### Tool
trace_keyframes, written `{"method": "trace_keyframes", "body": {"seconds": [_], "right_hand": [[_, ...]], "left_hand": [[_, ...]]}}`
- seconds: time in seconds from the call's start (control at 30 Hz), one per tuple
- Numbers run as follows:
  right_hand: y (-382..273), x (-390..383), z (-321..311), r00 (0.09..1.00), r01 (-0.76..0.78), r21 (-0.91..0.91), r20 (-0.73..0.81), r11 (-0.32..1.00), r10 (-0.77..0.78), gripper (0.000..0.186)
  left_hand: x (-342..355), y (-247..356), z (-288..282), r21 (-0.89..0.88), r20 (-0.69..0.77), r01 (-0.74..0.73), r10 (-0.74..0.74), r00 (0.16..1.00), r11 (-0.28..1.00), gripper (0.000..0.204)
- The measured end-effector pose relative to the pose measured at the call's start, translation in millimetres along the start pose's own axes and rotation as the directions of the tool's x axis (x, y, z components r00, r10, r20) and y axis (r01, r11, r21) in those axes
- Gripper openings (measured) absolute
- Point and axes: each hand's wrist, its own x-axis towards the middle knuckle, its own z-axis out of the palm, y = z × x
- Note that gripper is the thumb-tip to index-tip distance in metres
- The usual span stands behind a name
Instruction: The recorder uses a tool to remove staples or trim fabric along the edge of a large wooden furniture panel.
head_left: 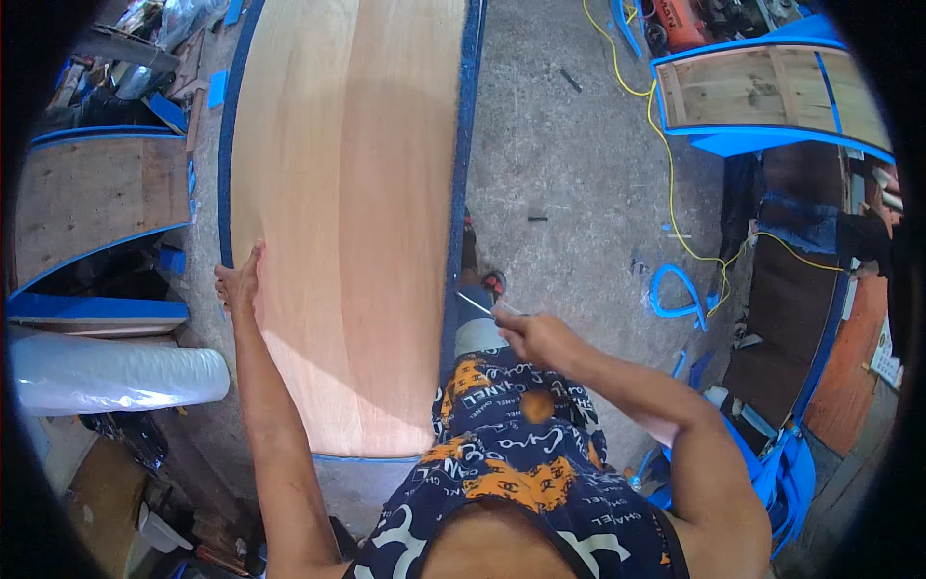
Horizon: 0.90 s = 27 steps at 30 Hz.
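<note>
Your left hand (238, 280), at 9 o'clock, grips the edge of a long, pale brown wooden panel (347, 241): the thumb lies on the wood, and the fingers reach over the outer side. Your right hand (533, 338), just off centre toward 4 o'clock, is closed around a slim, straight tool with a bright metal shaft (474, 305). The shaft points toward 10 o'clock, at the panel's dark blue border (467, 116); you cannot tell whether its tip touches.

The panel extends from 11 o'clock down to 7 o'clock, between your left hand and the tool, above a grey concrete floor (550, 135). At 9 o'clock, near the rim of your view, note a roll of clear plastic film (116, 372). At 2 o'clock, locate a blue-edged wooden frame (723, 92); beside it runs a thin yellow hose (669, 164). At 3 o'clock, a looped bright blue strip (658, 285) lies on the floor.
</note>
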Motion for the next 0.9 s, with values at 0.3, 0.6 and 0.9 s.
{"method": "trace_keyframes", "body": {"seconds": [0.3, 0.6, 0.9], "right_hand": [[89, 31, 57, 0.980, 0.193, 0.317, -0.117, 0.928, -0.164, 0.036], [110, 43, 91, 0.978, 0.189, 0.232, -0.132, 0.954, -0.161, 0.041], [103, 81, 110, 0.951, 0.304, 0.435, -0.190, 0.848, -0.243, 0.046]], "left_hand": [[13, -10, 8, -0.030, -0.011, -0.032, 0.032, 0.999, 0.999, 0.135], [6, -9, 0, -0.074, -0.023, -0.175, 0.174, 0.984, 0.982, 0.138], [14, -8, 2, -0.046, 0.011, -0.125, 0.125, 0.992, 0.991, 0.142]]}}
